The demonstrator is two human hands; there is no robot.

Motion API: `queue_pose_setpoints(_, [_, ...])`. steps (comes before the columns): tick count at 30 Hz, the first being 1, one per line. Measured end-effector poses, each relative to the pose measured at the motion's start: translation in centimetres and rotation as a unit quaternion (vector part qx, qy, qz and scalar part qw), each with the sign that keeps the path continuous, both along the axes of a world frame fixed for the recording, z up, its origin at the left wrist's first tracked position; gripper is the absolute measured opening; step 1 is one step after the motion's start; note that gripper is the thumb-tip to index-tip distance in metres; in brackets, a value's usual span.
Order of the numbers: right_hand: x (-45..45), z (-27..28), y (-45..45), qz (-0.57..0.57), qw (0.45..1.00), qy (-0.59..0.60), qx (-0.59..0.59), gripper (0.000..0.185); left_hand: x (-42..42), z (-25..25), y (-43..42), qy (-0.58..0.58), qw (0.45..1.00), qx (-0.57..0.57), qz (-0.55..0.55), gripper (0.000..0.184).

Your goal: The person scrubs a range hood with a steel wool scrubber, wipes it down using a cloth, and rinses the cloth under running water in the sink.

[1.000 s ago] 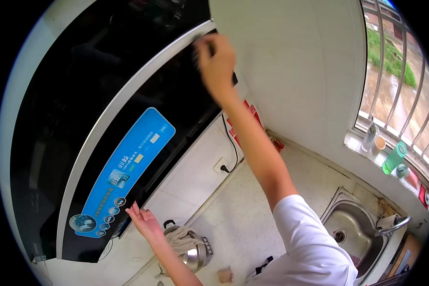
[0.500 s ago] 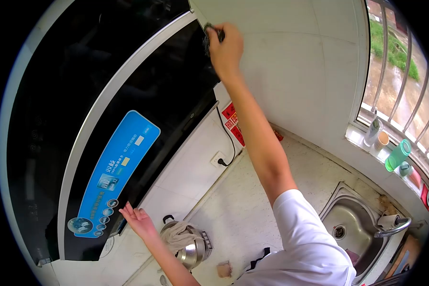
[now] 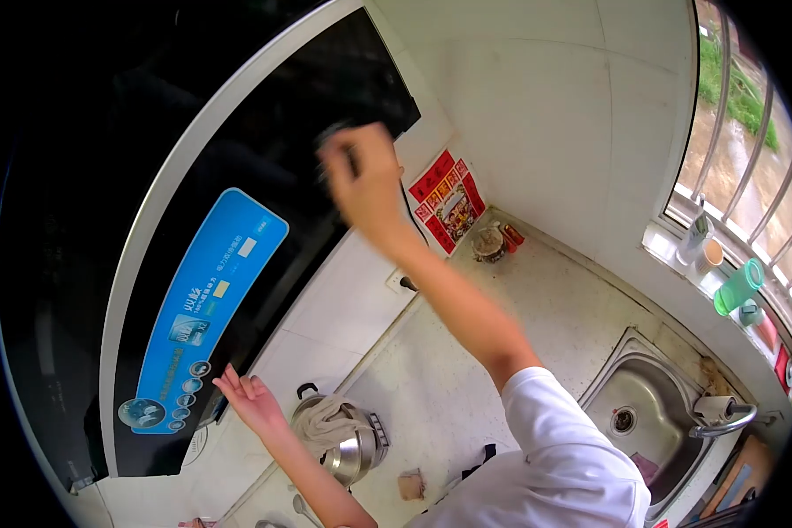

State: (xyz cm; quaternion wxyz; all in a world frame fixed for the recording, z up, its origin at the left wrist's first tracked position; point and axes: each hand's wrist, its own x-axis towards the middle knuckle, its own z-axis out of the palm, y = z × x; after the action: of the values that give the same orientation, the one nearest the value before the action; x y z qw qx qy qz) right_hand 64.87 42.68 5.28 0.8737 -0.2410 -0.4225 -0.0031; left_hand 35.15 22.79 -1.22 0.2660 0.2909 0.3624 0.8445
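The black glass front of a range hood (image 3: 277, 132) fills the left side, crossed by a silver strip (image 3: 150, 229) and bearing a long blue sticker (image 3: 216, 264). My right hand (image 3: 361, 180) is closed on a dark steel wool scrubber (image 3: 333, 136) against or just over the glass, right of the sticker's upper end; motion blurs both. Lower down, my left hand (image 3: 251, 400) is open, palm up and fingers spread, by the hood's lower edge near the sticker's bottom end. It holds nothing.
Below stand a metal pot (image 3: 348, 453) with a cloth (image 3: 330, 422) on it and a sponge (image 3: 411, 484) on the counter. A steel sink (image 3: 607, 387) is at right. Cups and a green bottle (image 3: 737, 286) line the barred window's sill. A red poster (image 3: 449, 202) hangs in the corner.
My right hand has moved with the scrubber from the hood's upper right edge down and left over the glass. My left hand stays nearly in place; the view has shifted slightly.
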Motion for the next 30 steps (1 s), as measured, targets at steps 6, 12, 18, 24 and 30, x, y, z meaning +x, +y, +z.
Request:
queue_pose_setpoints(6, [-0.7,-0.7,0.0,-0.065,0.985,-0.143,0.067,0.013,0.1,0.3,0.1,0.004,0.999,0.018,-0.03,0.046])
queue_pose_setpoints(12, [8.9,1.3,5.7,-0.083,0.991,0.077,-0.065,0.012,-0.5,0.0,0.0,-0.013,0.998,0.023,-0.063,0.046])
queue_pose_setpoints(18, [2.8,-6.4,4.1,-0.075,0.992,0.038,-0.097,0.013,1.7,1.1,-0.1,-0.012,0.999,0.014,-0.034,0.048])
queue_pose_setpoints(24, [4.2,-7.8,4.9,-0.012,0.993,0.053,-0.109,0.015,0.5,0.7,0.1,-0.01,1.0,0.006,-0.013,0.049])
queue_pose_setpoints(30, [6.8,-5.6,4.1,-0.068,0.991,0.056,-0.098,0.017,0.6,0.4,-0.1,0.001,1.0,-0.001,-0.012,0.045])
